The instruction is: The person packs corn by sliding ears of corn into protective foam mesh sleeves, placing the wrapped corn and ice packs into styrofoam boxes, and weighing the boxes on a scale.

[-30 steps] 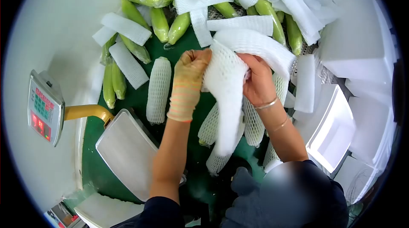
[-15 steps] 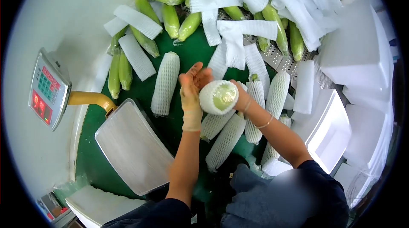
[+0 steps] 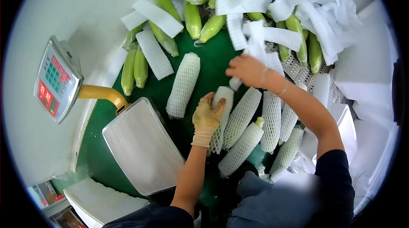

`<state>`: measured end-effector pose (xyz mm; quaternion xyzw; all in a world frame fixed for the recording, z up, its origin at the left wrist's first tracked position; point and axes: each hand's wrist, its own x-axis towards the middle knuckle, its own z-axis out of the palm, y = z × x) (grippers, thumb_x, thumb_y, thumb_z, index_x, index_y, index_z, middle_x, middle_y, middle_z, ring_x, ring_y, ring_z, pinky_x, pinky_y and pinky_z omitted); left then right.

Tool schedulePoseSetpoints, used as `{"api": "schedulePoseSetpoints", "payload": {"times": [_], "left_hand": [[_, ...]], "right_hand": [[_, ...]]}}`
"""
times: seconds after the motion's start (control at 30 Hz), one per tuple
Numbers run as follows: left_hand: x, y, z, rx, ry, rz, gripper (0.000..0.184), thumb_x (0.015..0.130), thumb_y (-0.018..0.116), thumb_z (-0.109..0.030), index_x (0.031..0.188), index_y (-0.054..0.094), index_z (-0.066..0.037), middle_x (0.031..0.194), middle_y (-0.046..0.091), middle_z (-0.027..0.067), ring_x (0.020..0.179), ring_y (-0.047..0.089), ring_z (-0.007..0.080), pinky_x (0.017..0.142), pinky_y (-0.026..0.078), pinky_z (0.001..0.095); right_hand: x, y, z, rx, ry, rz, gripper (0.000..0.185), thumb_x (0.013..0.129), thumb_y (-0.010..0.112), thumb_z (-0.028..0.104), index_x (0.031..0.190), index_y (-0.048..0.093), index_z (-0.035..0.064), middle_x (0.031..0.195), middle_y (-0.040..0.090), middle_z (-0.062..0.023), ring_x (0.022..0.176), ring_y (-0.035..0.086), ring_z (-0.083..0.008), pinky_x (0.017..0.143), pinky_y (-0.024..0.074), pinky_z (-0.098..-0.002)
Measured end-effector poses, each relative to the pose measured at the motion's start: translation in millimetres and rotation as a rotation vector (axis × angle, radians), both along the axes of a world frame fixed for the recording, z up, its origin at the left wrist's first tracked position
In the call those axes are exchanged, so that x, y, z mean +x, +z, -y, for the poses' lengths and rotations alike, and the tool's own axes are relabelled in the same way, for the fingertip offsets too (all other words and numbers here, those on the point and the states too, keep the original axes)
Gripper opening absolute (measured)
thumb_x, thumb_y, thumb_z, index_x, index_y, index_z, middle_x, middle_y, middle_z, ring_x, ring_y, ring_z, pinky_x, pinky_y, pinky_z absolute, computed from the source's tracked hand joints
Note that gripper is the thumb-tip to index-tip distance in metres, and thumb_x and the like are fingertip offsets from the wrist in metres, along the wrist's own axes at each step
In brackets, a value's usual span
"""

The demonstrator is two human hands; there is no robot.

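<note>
My left hand (image 3: 207, 119), in a pale glove, is closed around the side of a corn ear in a white foam net sleeve (image 3: 224, 100), which lies on the green table. Just above it, my right hand (image 3: 249, 72) has its fingers curled on a loose white foam net sleeve (image 3: 235, 83); part of that sleeve is hidden behind the hand. Several more sleeved ears lie to the right, among them one (image 3: 242, 147) nearest my body. Another sleeved ear (image 3: 184, 84) lies apart, left of my hands.
A scale with a steel pan (image 3: 142, 147) and a lit display (image 3: 47, 96) stands at left. Several film-wrapped green corn ears (image 3: 192, 19) lie at the back. A heap of foam sleeves (image 3: 315, 6) covers the back right. White foam boxes (image 3: 362, 79) line the right side.
The sleeved ear that was held up between my hands is no longer raised. My left hand has lowered onto a sleeved ear on the table, and my right hand has reached up to a loose sleeve.
</note>
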<state>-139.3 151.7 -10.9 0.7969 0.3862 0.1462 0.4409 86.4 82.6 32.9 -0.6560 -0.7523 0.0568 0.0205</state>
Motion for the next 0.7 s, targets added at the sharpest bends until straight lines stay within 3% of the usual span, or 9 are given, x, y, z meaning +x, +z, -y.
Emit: {"api": "schedulePoseSetpoints", "payload": {"times": [0.1, 0.17, 0.33, 0.5, 0.53, 0.57, 0.63, 0.67, 0.7], "left_hand": [[5.2, 3.4, -9.8, 0.094, -0.060, 0.270, 0.033, 0.082, 0.067, -0.021, 0.106, 0.060, 0.001, 0.094, 0.063, 0.0149, 0.083, 0.063, 0.0231, 0.071, 0.051, 0.0289], [12.3, -3.0, -20.4, -0.208, -0.005, 0.220, 0.022, 0.086, 0.059, -0.010, 0.104, 0.059, 0.003, 0.087, 0.061, 0.0114, 0.075, 0.059, 0.0167, 0.066, 0.049, 0.0262], [92.6, 51.5, -97.6, -0.744, -0.160, 0.736, 0.033, 0.086, 0.061, -0.018, 0.112, 0.056, 0.002, 0.098, 0.060, 0.0071, 0.085, 0.057, 0.0138, 0.076, 0.046, 0.0239], [149.7, 72.0, -137.8, -0.822, -0.215, 0.418, 0.025, 0.090, 0.054, -0.020, 0.104, 0.059, 0.000, 0.097, 0.060, 0.0047, 0.090, 0.054, 0.0121, 0.082, 0.043, 0.0260], [168.8, 41.1, -151.7, -0.704, -0.351, 0.488, 0.026, 0.085, 0.061, -0.021, 0.101, 0.061, -0.001, 0.091, 0.060, 0.0035, 0.090, 0.053, 0.0115, 0.076, 0.043, 0.0253], [188.8, 26.8, -156.8, -0.785, -0.178, 0.453, 0.024, 0.081, 0.064, -0.015, 0.100, 0.061, -0.001, 0.095, 0.060, 0.0037, 0.091, 0.054, 0.0120, 0.078, 0.044, 0.0256], [208.6, 26.0, -165.5, -0.771, -0.043, 0.504, 0.043, 0.074, 0.069, -0.023, 0.108, 0.056, 0.000, 0.090, 0.059, 0.0054, 0.084, 0.053, 0.0164, 0.077, 0.041, 0.0281], [217.4, 13.3, -178.7, -0.392, -0.201, 0.598, 0.044, 0.074, 0.069, -0.021, 0.112, 0.055, -0.004, 0.095, 0.058, 0.0055, 0.087, 0.052, 0.0161, 0.080, 0.040, 0.0298], [218.7, 9.7, -177.4, -0.396, -0.205, 0.591, 0.044, 0.074, 0.069, -0.021, 0.112, 0.055, -0.004, 0.095, 0.058, 0.0055, 0.087, 0.052, 0.0161, 0.080, 0.040, 0.0298]], "right_hand": [[-5.4, 92.5, 4.0, 0.558, -0.365, -0.438, 0.052, 0.072, 0.057, -0.004, 0.121, 0.053, 0.0110, 0.088, 0.051, -0.0107, 0.075, 0.055, -0.0288, 0.069, 0.0488, -0.0342], [-16.4, 120.7, -5.2, 0.716, -0.539, -0.957, 0.041, 0.082, 0.062, 0.006, 0.121, 0.051, 0.0092, 0.097, 0.059, -0.0050, 0.078, 0.058, -0.0160, 0.067, 0.0488, -0.0280], [-12.6, 43.5, -62.1, 0.315, -0.587, -2.137, 0.023, 0.086, 0.063, 0.012, 0.106, 0.059, 0.0029, 0.097, 0.063, -0.0035, 0.085, 0.061, -0.0110, 0.074, 0.0504, -0.0251], [3.3, -39.1, -104.9, 0.609, -0.894, -1.956, 0.014, 0.086, 0.058, 0.014, 0.095, 0.064, 0.0042, 0.089, 0.061, -0.0008, 0.082, 0.054, -0.0086, 0.069, 0.0425, -0.0251], [11.3, -50.2, -104.3, 0.656, -0.759, -1.987, 0.013, 0.086, 0.056, 0.011, 0.094, 0.062, 0.0027, 0.085, 0.060, 0.0000, 0.082, 0.053, -0.0080, 0.068, 0.0428, -0.0244], [45.0, -112.0, -120.2, 0.758, -0.513, -2.139, 0.014, 0.087, 0.051, 0.008, 0.097, 0.059, 0.0025, 0.089, 0.061, -0.0026, 0.083, 0.055, -0.0106, 0.067, 0.0448, -0.0261], [31.2, -62.8, -124.1, 1.158, -0.725, -2.281, 0.015, 0.089, 0.047, 0.008, 0.101, 0.055, 0.0032, 0.096, 0.061, -0.0070, 0.086, 0.058, -0.0168, 0.071, 0.0481, -0.0303], [41.8, -53.3, -118.1, 1.051, -0.688, -2.589, 0.019, 0.090, 0.043, 0.008, 0.106, 0.053, 0.0034, 0.105, 0.060, -0.0113, 0.094, 0.060, -0.0249, 0.079, 0.0501, -0.0375], [43.4, -43.7, -116.0, 1.070, -0.695, -2.753, 0.021, 0.091, 0.044, 0.011, 0.108, 0.051, 0.0012, 0.108, 0.060, -0.0120, 0.104, 0.058, -0.0275, 0.096, 0.0443, -0.0384]]}}
